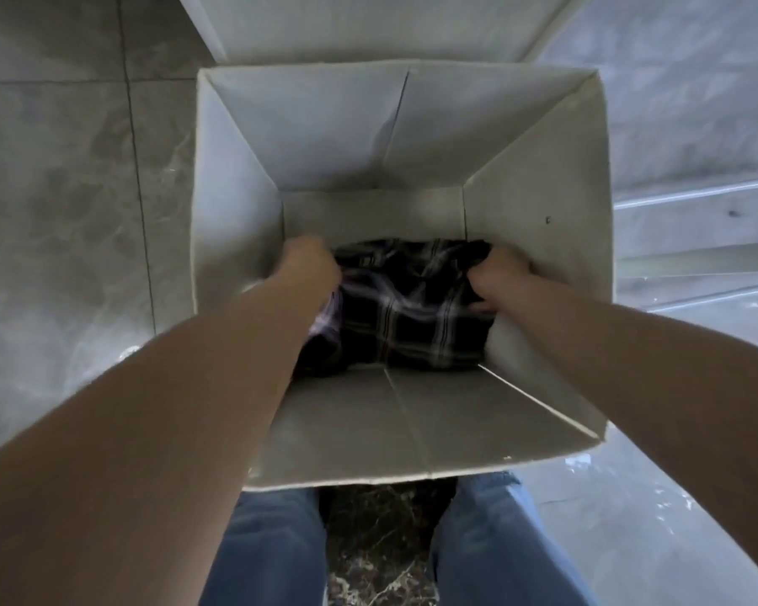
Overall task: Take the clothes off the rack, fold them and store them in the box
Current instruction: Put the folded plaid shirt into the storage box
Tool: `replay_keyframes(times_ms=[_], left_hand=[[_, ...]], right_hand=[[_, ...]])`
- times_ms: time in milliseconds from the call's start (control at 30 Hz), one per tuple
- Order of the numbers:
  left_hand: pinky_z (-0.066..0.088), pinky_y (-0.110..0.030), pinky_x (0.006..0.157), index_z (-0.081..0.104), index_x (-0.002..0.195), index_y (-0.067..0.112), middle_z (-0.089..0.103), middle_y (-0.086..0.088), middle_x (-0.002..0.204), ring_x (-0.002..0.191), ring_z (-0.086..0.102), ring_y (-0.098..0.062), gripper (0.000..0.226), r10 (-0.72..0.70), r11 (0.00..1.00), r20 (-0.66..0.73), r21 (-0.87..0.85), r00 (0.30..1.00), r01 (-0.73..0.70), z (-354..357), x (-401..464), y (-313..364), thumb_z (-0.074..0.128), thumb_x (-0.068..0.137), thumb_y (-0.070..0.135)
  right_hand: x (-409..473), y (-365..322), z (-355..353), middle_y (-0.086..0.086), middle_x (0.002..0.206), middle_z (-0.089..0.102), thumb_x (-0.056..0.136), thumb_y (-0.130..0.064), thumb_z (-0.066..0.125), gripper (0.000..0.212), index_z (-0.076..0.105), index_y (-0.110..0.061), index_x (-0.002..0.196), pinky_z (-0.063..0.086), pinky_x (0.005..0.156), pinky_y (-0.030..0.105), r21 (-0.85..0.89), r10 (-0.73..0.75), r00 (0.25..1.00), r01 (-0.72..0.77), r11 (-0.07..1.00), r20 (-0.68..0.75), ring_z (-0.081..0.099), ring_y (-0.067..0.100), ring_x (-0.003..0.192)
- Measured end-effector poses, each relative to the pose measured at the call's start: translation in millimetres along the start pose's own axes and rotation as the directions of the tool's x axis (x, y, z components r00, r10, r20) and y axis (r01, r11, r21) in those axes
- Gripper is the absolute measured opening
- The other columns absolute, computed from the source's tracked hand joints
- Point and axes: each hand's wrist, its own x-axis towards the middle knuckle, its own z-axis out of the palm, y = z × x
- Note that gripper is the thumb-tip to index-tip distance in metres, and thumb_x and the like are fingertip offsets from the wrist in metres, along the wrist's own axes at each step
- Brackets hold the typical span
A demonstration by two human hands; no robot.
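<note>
A deep white box (539,168) stands open on the floor below me. At its bottom lies a folded dark plaid shirt (408,317) with white and purple stripes. Both my arms reach down into the box. My left hand (309,260) grips the shirt's left edge, and my right hand (497,273) grips its right edge with curled fingers. The shirt's left part is hidden behind my left forearm. No rack is in view.
Grey marble floor tiles (62,190) lie to the left of the box. A pale wall or panel (696,102) rises on the right. A white flap (368,24) sticks out beyond the box's far rim. My legs in blue jeans (272,557) stand at the near wall.
</note>
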Motion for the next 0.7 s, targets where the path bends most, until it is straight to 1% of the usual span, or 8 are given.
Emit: replay_keyframes(times_ms=[100, 200, 267, 300, 367, 433, 533, 700], left_hand=[[0.051, -0.044, 0.086, 0.060, 0.118, 0.007, 0.062, -0.018, 0.120, 0.111, 0.060, -0.037, 0.029, 0.067, 0.998, -0.275, 0.031, 0.959, -0.061, 6, 43, -2, 0.057, 0.089, 0.010], [0.052, -0.039, 0.067, 0.062, 0.103, 0.015, 0.063, -0.012, 0.098, 0.092, 0.063, -0.033, 0.027, 0.387, 0.877, -0.563, 0.469, 0.730, -0.103, 23, 53, -6, 0.066, 0.076, 0.011], [0.048, -0.038, 0.064, 0.062, 0.092, 0.014, 0.060, -0.011, 0.087, 0.082, 0.060, -0.034, 0.019, 0.687, 0.703, -0.487, 0.634, 0.540, -0.322, 49, 44, -10, 0.064, 0.073, 0.013], [0.047, -0.039, 0.068, 0.062, 0.095, 0.014, 0.060, -0.011, 0.091, 0.086, 0.059, -0.034, 0.021, 0.785, 0.600, -0.376, 0.661, 0.492, -0.451, 66, 41, -13, 0.063, 0.075, 0.013], [0.043, -0.040, 0.087, 0.060, 0.115, 0.018, 0.057, -0.009, 0.112, 0.106, 0.055, -0.031, 0.029, 0.816, 0.450, -0.036, 0.666, 0.576, -0.596, 95, 24, -18, 0.056, 0.086, 0.019], [0.033, -0.040, 0.107, 0.054, 0.129, 0.022, 0.051, -0.006, 0.130, 0.122, 0.047, -0.028, 0.035, 0.740, 0.394, 0.158, 0.686, 0.654, -0.611, 119, 14, -27, 0.047, 0.094, 0.025], [0.030, -0.038, 0.108, 0.053, 0.131, 0.020, 0.047, -0.008, 0.134, 0.125, 0.043, -0.028, 0.036, 0.644, 0.458, 0.133, 0.722, 0.754, -0.519, 126, 15, -44, 0.044, 0.096, 0.020], [0.032, -0.036, 0.098, 0.055, 0.132, 0.022, 0.052, -0.005, 0.131, 0.121, 0.043, -0.026, 0.038, 0.368, 0.532, 0.017, 0.816, 0.930, -0.225, 109, 29, -59, 0.039, 0.098, 0.027]], right_hand=[[47, -13, 13, 0.016, 0.128, 0.060, 0.092, -0.018, 0.063, 0.040, 0.052, -0.001, 0.127, 0.053, 0.091, 0.032, 0.012, -0.166, 0.959, 0.173, 0.985, -0.230, 0.060, 0.033, 0.116], [43, -14, 32, 0.016, 0.133, 0.052, 0.088, -0.017, 0.065, 0.050, 0.046, -0.010, 0.133, 0.043, 0.102, 0.039, -0.206, -0.479, 0.753, 0.434, 0.877, -0.452, 0.051, 0.034, 0.123], [27, 7, 49, 0.013, 0.121, 0.054, 0.083, -0.011, 0.067, 0.041, 0.052, -0.013, 0.121, 0.047, 0.090, 0.041, -0.415, -0.674, 0.588, 0.531, 0.739, -0.447, 0.053, 0.032, 0.112], [20, 18, 57, 0.011, 0.117, 0.053, 0.081, -0.011, 0.068, 0.038, 0.052, -0.015, 0.116, 0.048, 0.080, 0.039, -0.470, -0.724, 0.590, 0.556, 0.686, -0.357, 0.055, 0.032, 0.105], [8, 41, 72, 0.009, 0.118, 0.050, 0.079, -0.020, 0.073, 0.046, 0.047, -0.017, 0.117, 0.047, 0.072, 0.037, -0.540, -0.729, 0.683, 0.593, 0.597, -0.055, 0.057, 0.031, 0.101], [1, 60, 82, 0.008, 0.126, 0.045, 0.076, -0.036, 0.076, 0.065, 0.042, -0.019, 0.128, 0.046, 0.083, 0.040, -0.682, -0.665, 0.708, 0.610, 0.404, 0.239, 0.052, 0.030, 0.112], [4, 71, 90, 0.008, 0.140, 0.038, 0.075, -0.039, 0.077, 0.084, 0.030, -0.020, 0.141, 0.038, 0.099, 0.046, -0.804, -0.561, 0.731, 0.566, 0.182, 0.388, 0.039, 0.030, 0.127], [21, 62, 96, 0.012, 0.144, 0.040, 0.088, -0.017, 0.067, 0.069, 0.031, -0.014, 0.147, 0.039, 0.102, 0.046, -0.865, -0.424, 0.778, 0.501, -0.028, 0.464, 0.039, 0.031, 0.131]])
